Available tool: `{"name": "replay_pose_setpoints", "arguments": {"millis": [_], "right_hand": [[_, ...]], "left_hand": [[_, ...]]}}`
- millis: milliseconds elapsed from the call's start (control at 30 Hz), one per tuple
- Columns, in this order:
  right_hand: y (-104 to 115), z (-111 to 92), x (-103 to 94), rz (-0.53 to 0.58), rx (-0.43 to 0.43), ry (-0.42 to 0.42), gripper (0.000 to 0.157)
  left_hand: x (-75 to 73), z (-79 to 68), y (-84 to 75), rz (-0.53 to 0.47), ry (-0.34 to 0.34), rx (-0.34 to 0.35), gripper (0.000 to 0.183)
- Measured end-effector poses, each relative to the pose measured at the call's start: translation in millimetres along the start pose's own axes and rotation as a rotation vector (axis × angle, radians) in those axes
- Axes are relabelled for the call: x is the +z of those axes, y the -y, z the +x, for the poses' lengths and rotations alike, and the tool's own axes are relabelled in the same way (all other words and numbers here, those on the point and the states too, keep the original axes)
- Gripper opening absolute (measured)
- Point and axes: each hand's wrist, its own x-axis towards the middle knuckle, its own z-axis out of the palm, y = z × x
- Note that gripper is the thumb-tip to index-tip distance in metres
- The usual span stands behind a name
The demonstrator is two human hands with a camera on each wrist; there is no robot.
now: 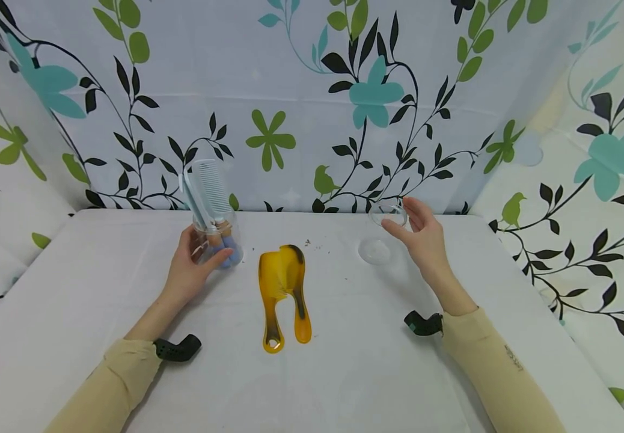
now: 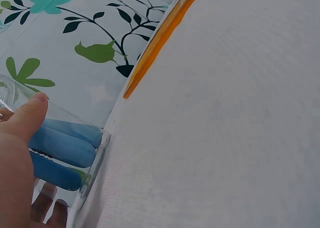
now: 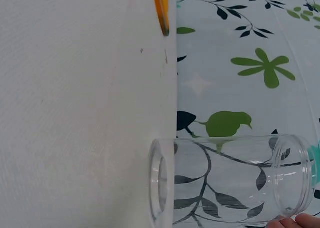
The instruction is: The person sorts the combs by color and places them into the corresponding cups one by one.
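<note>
My left hand grips a see-through jar at the table's far left side, thumb across its front. Inside it stand light blue combs, teeth upward, and blue handles show through the wall. A second see-through jar stands upright on the right, the patterned cloth visible through it. My right hand holds it near the rim, thumb in front and fingers behind. Between the jars, two amber and dark combs lie side by side on the table, handles toward me.
A white cloth covers the table. Behind it and along both sides hangs a curtain printed with leaves, flowers and birds. Small dark specks lie beyond the amber combs. Black wrist devices sit at both cuffs.
</note>
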Motion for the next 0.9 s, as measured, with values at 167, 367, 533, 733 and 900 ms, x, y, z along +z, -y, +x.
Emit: {"name": "replay_pose_setpoints", "arguments": {"millis": [167,367,533,733,900], "right_hand": [[-12.2,2.5,2.7,0.0,0.062,0.079,0.092],[-25.2,3.7,6.3,-0.007,0.063,0.099,0.091],[-35.3,4.5,8.5,-0.016,0.084,0.102,0.08],[-49.9,5.4,14.5,0.037,0.07,0.131,0.084],[-60.1,5.2,18.9,0.041,0.073,0.151,0.085]], "left_hand": [[1.2,0.5,1.1,-0.006,0.0,-0.008,0.086],[2.5,1.8,1.5,-0.003,0.012,0.0,0.086],[2.5,1.3,-0.7,-0.003,0.017,-0.006,0.086],[1.7,0.0,-3.3,-0.012,0.013,-0.01,0.086],[-0.2,-1.1,-6.6,-0.048,0.039,-0.05,0.089]]}}
